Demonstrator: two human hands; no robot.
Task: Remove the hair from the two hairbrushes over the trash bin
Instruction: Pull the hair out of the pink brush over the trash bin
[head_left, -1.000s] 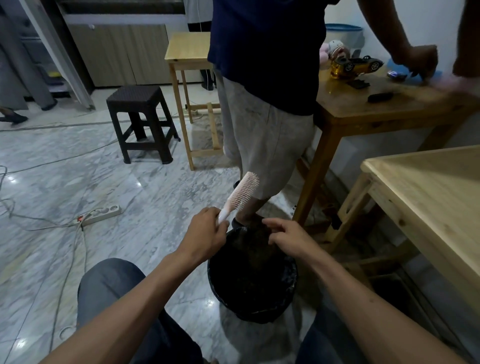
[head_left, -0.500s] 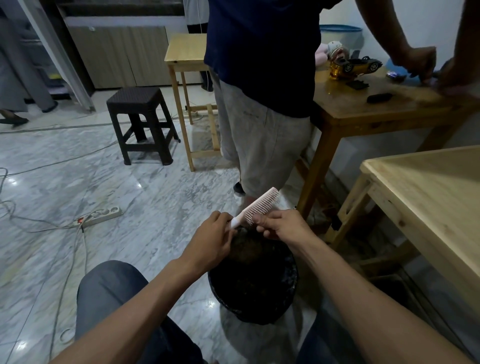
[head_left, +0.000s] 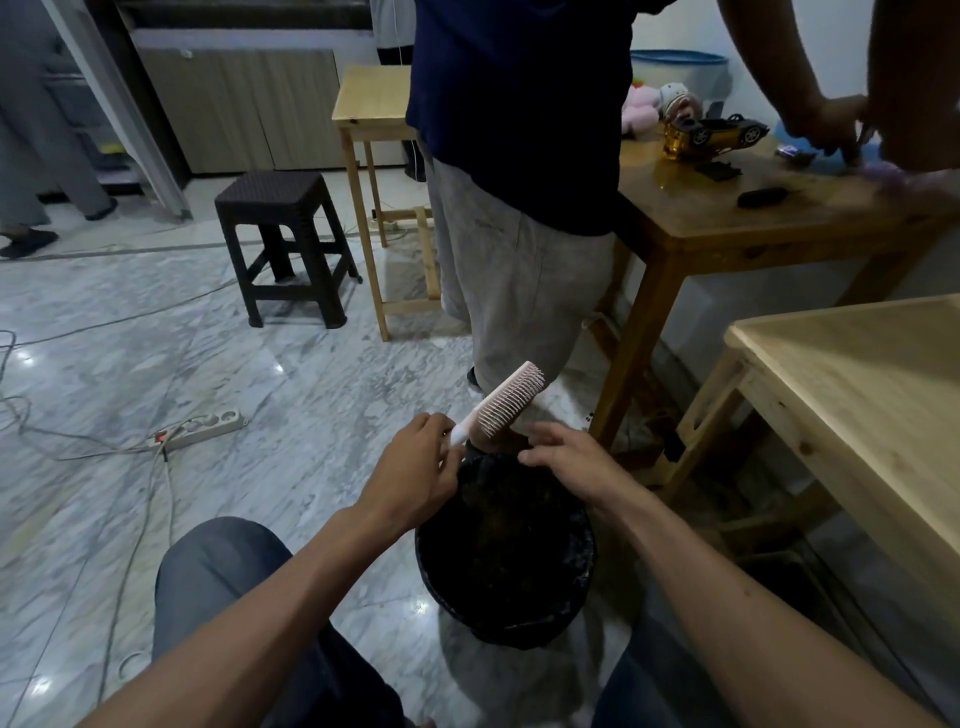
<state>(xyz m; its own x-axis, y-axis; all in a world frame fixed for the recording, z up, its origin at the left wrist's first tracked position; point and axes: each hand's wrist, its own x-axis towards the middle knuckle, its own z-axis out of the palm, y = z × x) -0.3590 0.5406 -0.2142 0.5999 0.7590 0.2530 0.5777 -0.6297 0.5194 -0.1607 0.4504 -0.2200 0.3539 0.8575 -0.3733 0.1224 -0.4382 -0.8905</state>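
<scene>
The left hand (head_left: 415, 470) grips the pale pink plastic hairbrush (head_left: 501, 404); the right hand (head_left: 566, 457), half-open and empty, has just left the bristles above the round black trash bin (head_left: 506, 621), likely dropping hair.

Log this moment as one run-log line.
left hand: holds brush by handle | right hand: off brush, over bin | brush: tilted, bristles toward right hand | second brush: not seen

Dim room; floor (head_left: 156, 338) glare; edges warped, perhaps blurred.
</scene>
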